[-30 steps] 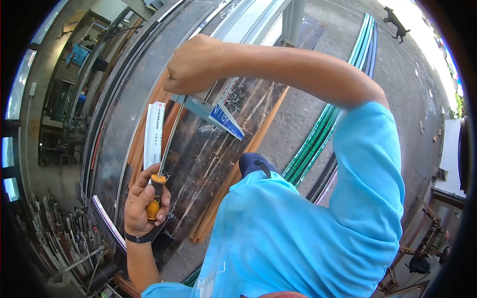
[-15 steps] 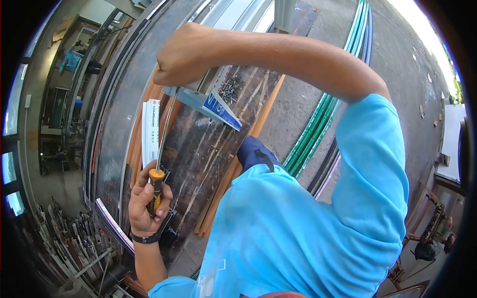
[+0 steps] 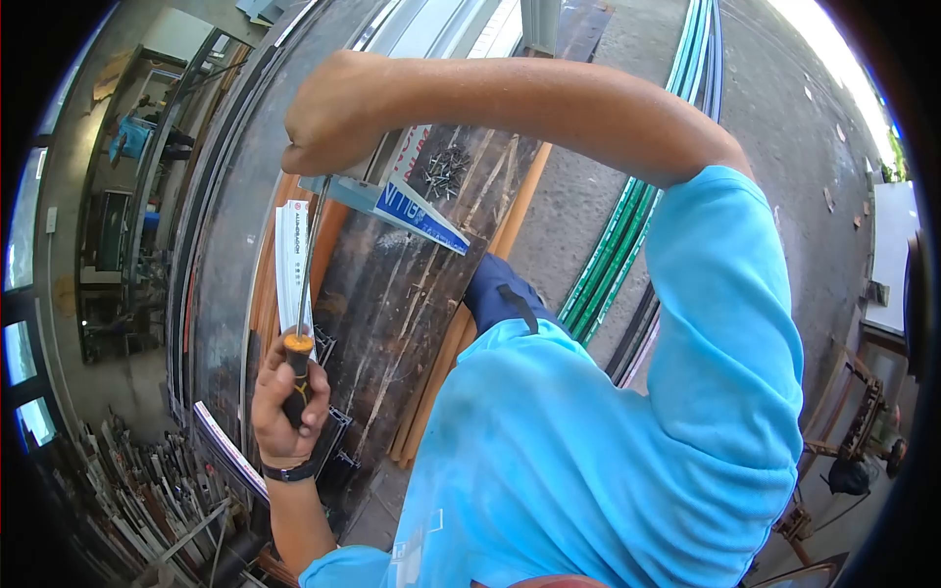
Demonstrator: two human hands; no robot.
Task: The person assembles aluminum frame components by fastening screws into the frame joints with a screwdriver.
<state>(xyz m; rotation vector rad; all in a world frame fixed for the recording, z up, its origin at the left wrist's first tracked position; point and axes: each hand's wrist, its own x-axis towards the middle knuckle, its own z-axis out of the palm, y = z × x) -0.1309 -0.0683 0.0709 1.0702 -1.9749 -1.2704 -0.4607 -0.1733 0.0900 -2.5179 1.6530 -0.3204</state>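
My left hand (image 3: 284, 397), with a dark band on its wrist, is closed around the yellow-and-black handle of a screwdriver (image 3: 300, 365). The long metal shaft runs up to the underside of my right hand (image 3: 336, 110), where its tip is hidden. My right hand is a closed fist seen from the back; what its fingers hold is hidden. Just below it, a metal profile with blue printed film (image 3: 417, 214) juts out to the right. A white labelled strip (image 3: 292, 257) lies beside the shaft. Small dark screws (image 3: 446, 171) are piled on the worn table (image 3: 392, 323).
Brown profiles (image 3: 524, 211) line the table's near edge. Green-wrapped bars (image 3: 618, 260) lie on the floor to the right. Many offcuts (image 3: 147, 490) stand at the lower left. Silvery profiles (image 3: 431, 34) extend past my right forearm. Framed panels (image 3: 118, 186) stand at the far left.
Both hands appear slightly farther left. The screwdriver handle has turned within my left hand, showing more black. The blue-filmed profile and the table have shifted slightly left in view.
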